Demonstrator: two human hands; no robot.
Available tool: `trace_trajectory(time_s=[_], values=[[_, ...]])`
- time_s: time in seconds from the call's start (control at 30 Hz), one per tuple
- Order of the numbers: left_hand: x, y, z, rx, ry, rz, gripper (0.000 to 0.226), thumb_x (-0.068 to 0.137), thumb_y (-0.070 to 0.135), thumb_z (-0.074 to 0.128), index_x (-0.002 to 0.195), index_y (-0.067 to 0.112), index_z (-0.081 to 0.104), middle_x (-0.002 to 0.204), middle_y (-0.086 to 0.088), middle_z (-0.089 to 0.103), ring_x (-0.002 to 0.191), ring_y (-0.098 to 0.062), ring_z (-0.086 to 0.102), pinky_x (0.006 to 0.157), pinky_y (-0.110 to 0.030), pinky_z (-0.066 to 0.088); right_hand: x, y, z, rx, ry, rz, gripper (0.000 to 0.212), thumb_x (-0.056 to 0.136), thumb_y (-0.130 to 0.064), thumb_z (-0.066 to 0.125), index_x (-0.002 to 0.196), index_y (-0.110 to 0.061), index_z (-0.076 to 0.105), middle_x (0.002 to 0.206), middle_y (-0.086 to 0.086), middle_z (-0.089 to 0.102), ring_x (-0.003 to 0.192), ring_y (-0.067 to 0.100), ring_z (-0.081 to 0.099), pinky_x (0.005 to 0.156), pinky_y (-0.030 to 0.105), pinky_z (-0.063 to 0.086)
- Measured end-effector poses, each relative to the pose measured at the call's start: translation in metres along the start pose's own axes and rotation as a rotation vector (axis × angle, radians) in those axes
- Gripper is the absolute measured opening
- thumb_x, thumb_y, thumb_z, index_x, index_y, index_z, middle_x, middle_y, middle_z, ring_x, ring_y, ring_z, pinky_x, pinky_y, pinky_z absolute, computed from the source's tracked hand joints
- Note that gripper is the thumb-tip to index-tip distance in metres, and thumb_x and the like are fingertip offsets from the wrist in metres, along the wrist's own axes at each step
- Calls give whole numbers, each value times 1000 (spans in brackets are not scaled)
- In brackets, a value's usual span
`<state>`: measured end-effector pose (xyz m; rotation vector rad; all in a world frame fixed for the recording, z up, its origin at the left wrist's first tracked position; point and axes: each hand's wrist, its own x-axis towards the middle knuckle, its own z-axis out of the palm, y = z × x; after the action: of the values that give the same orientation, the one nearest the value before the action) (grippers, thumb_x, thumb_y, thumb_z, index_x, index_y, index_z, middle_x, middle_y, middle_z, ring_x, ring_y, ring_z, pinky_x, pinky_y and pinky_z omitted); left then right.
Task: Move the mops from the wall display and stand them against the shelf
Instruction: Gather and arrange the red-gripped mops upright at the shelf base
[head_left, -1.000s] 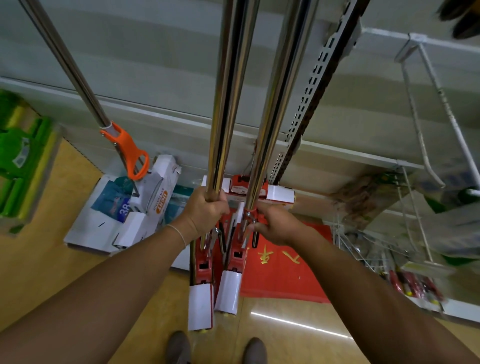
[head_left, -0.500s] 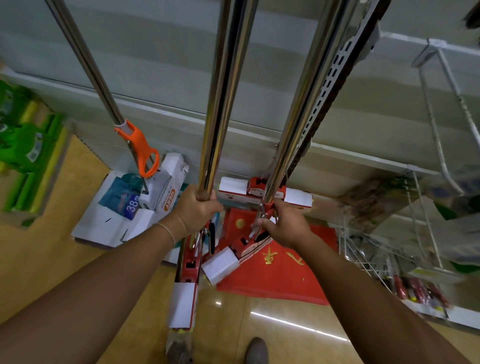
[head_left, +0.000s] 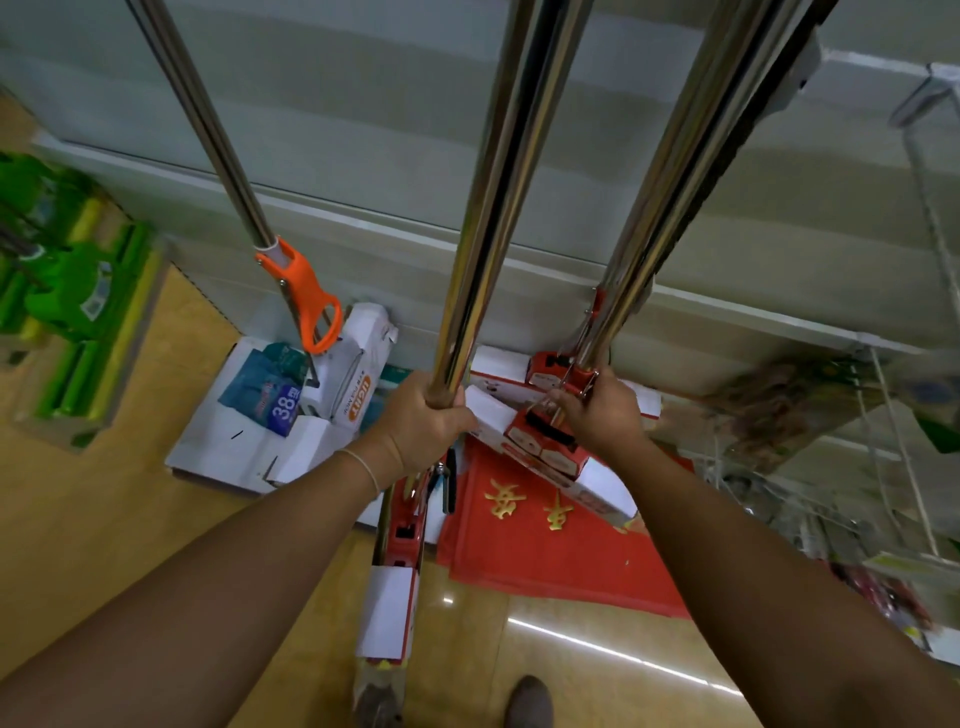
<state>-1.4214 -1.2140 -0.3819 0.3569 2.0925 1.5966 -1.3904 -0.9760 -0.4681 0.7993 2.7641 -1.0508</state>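
Below a grey shelf (head_left: 571, 171) on the shop floor, I stand with both arms out and mops in both hands. My left hand (head_left: 423, 423) wraps around a pair of steel handles (head_left: 498, 208) held side by side, two poles running up out of the top of the view; below my fist one red mop head (head_left: 395, 566) with a white sleeve hangs down toward the yellow floor (head_left: 104, 519), and whether a second head sits behind it I cannot tell. My right hand (head_left: 602, 413) curls around the wire lever and red fitting at the bottom of another pair of poles (head_left: 670, 208), which lean against the shelf next to a black slotted upright (head_left: 769, 104). Two red-and-white mop heads (head_left: 545, 447) lie under that hand, one across the other, touching the base of the shelf. Further left, a fifth pole (head_left: 208, 130) with one orange lever (head_left: 306, 301) stands alone against the shelf, over one white cardboard box (head_left: 249, 415) printed "38". One red mat (head_left: 561, 545) with two gold characters lies on the floor under the mop heads. Green packaged goods (head_left: 57, 291) fill a carton at far left. Two shoe tips (head_left: 527, 701) show at the bottom edge, and wire racks (head_left: 909, 467) stand blurred at right.
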Motion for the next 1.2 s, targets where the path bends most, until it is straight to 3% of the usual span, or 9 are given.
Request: trace_trajectory(time_s=[0.17,0.37,0.5,0.63,0.83,0.9,1.0,1.13,1.2], values=[[1,0,2,22,-21,5,34,65,14,58,38,22,40,41,2,33,41,-15,32,49,-27,28,27,-10,-2,31,-8,4,40,84,-44,74,110,-18,56,95,5,67,100,33,64,72,29,38],[4,0,-4,46,-22,15,34,66,12,58,38,21,41,41,1,34,40,-15,33,48,-29,31,55,-21,-13,-3,-66,-39,35,81,-42,77,102,-20,59,90,2,63,97,31,65,74,30,42],[4,1,-7,67,-44,41,26,68,8,58,47,1,44,46,-9,36,43,-18,35,48,-32,31,60,-19,-14,-10,-94,-64,37,80,-41,78,107,-19,65,95,3,66,96,28,65,80,32,48],[5,0,-9,74,-46,36,30,75,-3,59,49,1,45,46,-7,37,45,-20,36,50,-31,32,60,-19,-16,-26,-104,-72,35,80,-43,78,102,-20,64,92,3,67,93,27,66,84,38,53],[2,1,-3,75,-43,9,30,77,-10,57,50,-1,46,48,-8,37,45,-20,35,50,-31,31,47,-17,-15,-77,-59,86,61,73,-65,73,102,-13,62,90,4,66,85,24,64,71,36,52],[0,1,-1,62,-46,-8,30,78,-10,55,51,-2,45,49,-9,36,45,-21,34,50,-33,31,35,-15,-14,-74,-16,132,60,73,-61,76,99,-9,60,88,8,66,82,26,65,70,40,56],[-3,3,2,62,-56,-8,31,78,-11,54,50,0,45,48,-8,35,44,-19,33,48,-31,31,6,-14,-6,-63,65,72,44,78,-43,77,97,-11,55,87,5,60,79,25,59,62,32,43],[-8,4,6,66,-72,8,34,77,-2,56,47,9,43,46,-7,37,43,-18,36,49,-30,33,-35,-18,11,-50,-188,-151,23,82,-26,76,92,-18,57,91,1,60,82,19,57,63,28,42],[-11,7,9,63,-74,10,29,71,8,55,45,14,44,45,-7,37,42,-15,37,48,-30,33,-53,-24,19,-20,-413,-251,43,79,-27,79,118,-20,61,121,2,61,109,20,57,87,35,51]])
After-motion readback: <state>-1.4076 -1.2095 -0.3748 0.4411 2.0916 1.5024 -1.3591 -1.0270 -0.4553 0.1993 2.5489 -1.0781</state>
